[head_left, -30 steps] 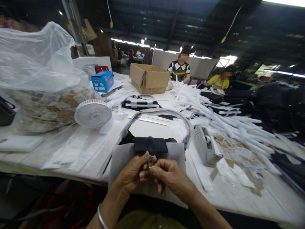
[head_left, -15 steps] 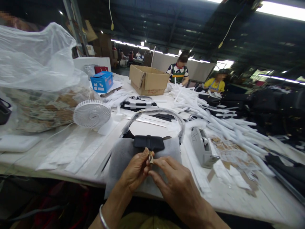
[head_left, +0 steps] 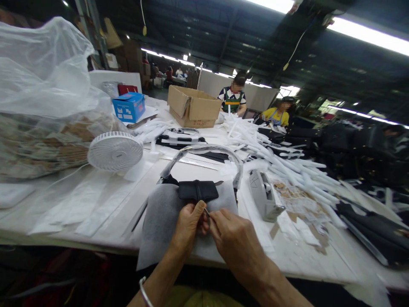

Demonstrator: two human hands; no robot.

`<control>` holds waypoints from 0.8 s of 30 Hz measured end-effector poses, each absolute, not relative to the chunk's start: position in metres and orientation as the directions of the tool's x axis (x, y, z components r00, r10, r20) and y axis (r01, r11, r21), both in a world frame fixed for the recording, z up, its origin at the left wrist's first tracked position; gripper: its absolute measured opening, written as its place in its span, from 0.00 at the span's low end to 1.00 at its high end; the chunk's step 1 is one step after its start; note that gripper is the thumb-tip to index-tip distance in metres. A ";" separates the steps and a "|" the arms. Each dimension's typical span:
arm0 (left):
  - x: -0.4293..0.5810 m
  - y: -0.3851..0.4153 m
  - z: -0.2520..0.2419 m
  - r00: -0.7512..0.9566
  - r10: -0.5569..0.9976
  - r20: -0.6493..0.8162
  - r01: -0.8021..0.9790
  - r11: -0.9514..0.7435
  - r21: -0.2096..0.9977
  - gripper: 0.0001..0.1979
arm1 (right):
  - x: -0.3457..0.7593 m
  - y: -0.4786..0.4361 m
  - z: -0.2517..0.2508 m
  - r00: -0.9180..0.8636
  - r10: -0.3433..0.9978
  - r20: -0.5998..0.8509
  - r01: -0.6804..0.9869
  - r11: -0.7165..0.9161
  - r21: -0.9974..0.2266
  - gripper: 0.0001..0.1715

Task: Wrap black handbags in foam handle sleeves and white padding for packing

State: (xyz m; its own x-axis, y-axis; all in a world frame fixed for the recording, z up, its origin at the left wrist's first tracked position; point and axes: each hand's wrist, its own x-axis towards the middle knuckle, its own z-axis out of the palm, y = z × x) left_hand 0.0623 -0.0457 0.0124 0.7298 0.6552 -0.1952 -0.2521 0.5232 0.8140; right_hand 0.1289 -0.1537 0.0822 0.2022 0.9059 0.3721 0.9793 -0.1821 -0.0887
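Holds a small piece [head_left: 207,212], perhaps metal, pinched between left hand [head_left: 189,222] and right hand [head_left: 238,233] just below the black flap [head_left: 208,190], seemingly to steady it.

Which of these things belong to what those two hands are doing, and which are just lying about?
Seemingly part of it:
- left hand and right hand, fingertips at a small narrow piece
- black flap
- grey sheet
- plastic-wrapped handle

Apparently just lying about, untouched:
- white fan
- blue box
- cardboard box
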 end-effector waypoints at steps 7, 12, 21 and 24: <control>0.062 -0.049 0.013 0.677 0.708 -0.199 -0.251 0.477 0.842 0.29 | 0.128 -0.147 0.081 0.104 0.924 0.367 0.975 -0.167 0.144 0.09; 0.060 -0.049 0.017 0.683 0.703 -0.200 -0.254 0.485 0.837 0.28 | 0.128 -0.146 0.081 0.082 0.884 0.461 0.974 -0.168 0.149 0.10; 0.054 -0.041 0.011 0.765 0.617 -0.184 -0.239 0.537 0.809 0.27 | 0.139 -0.145 0.076 0.210 0.880 0.426 0.967 -0.122 -0.226 0.09; 0.048 -0.038 0.013 0.814 0.555 -0.169 -0.215 0.558 0.801 0.26 | 0.140 -0.144 0.077 0.202 0.900 0.385 0.966 -0.118 -0.229 0.08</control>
State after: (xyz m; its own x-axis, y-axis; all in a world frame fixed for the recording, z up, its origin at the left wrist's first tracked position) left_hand 0.0482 -0.0377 0.0126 0.8144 0.5553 -0.1685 -0.2149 0.5583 0.8014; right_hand 0.1401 -0.1442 0.0767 0.2019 0.9005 0.3852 0.9661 -0.1184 -0.2294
